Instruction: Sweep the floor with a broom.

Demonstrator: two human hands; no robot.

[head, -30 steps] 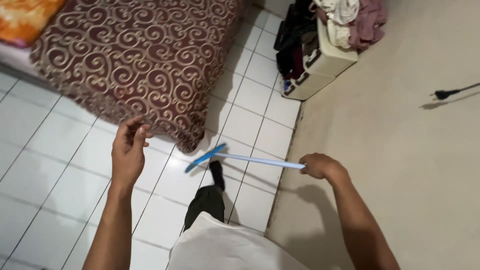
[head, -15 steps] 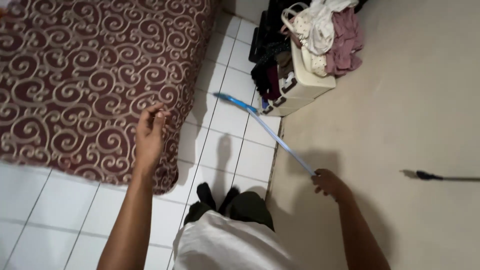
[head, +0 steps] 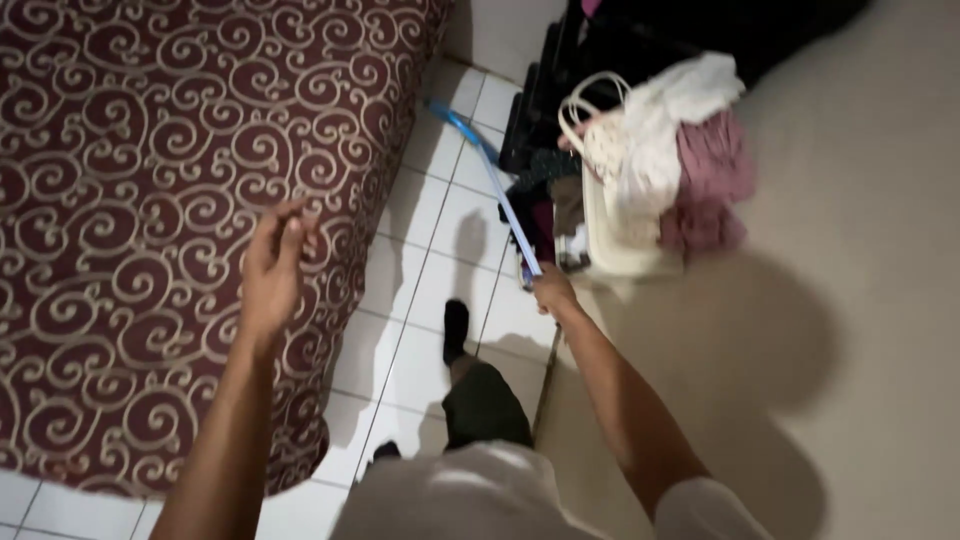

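My right hand [head: 553,292] grips the end of a long thin blue-handled stick [head: 505,205], likely a broom or duster, whose blue head [head: 462,125] points up along the tiled floor between the bed and a laundry basket. My left hand [head: 272,268] hangs in the air over the edge of the bed, fingers loosely apart and holding nothing. The bed is covered with a maroon spread with cream swirls [head: 150,200]. My legs and dark-socked feet [head: 455,330] stand on the white tiles.
A white laundry basket [head: 610,250] piled with white and pink clothes [head: 700,150] stands against the beige wall [head: 860,300]. Dark bags or clothes [head: 540,110] lie beside it. A narrow strip of white floor tiles [head: 430,230] runs between bed and basket.
The view has swung further over the bed. The stick has turned from lying crosswise to pointing away along the floor, and my right hand has come closer to the basket.
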